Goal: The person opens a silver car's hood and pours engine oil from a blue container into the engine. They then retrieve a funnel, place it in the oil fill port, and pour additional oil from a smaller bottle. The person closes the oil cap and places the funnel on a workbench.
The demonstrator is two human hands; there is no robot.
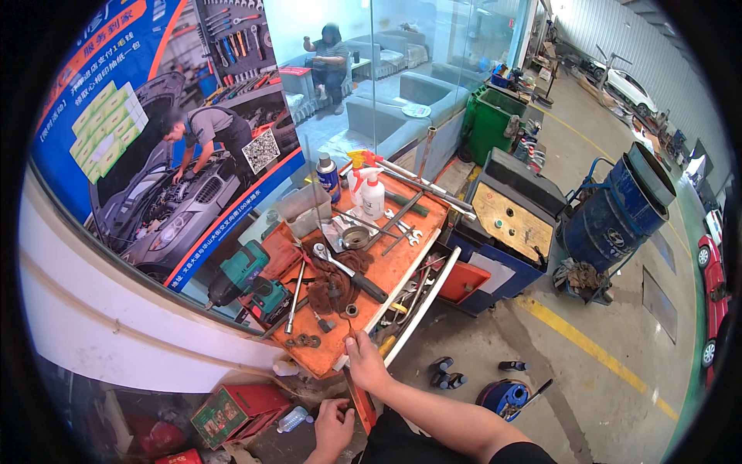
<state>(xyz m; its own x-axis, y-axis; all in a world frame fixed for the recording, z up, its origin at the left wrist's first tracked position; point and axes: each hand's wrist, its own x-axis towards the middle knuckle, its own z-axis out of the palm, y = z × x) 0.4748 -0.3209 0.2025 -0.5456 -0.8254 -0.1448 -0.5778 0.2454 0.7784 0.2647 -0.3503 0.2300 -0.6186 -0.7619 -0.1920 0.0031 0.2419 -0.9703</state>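
Observation:
My right hand [366, 362] is at the near corner of an orange-topped tool cart [369, 267], its fingers closed. What they pinch, if anything, is too small to tell. Below the cart's edge, my left hand [332, 427] is loosely curled, with nothing visible in it. Close to the right fingertips stands a small metal nut or socket [352, 310]. A ratchet [352, 272] with a black handle lies across a brown rag [328, 288]. Beside them are a long metal bar [295, 300], a green cordless impact wrench [251, 280] and some small dark parts [307, 340].
An open drawer [423, 305] full of tools juts out on the cart's right. Spray bottles [372, 193] and wrenches [408, 230] occupy the cart's far end. Black bottles [446, 374] and a blue container [506, 398] stand on the floor. A red box [239, 414] is at lower left.

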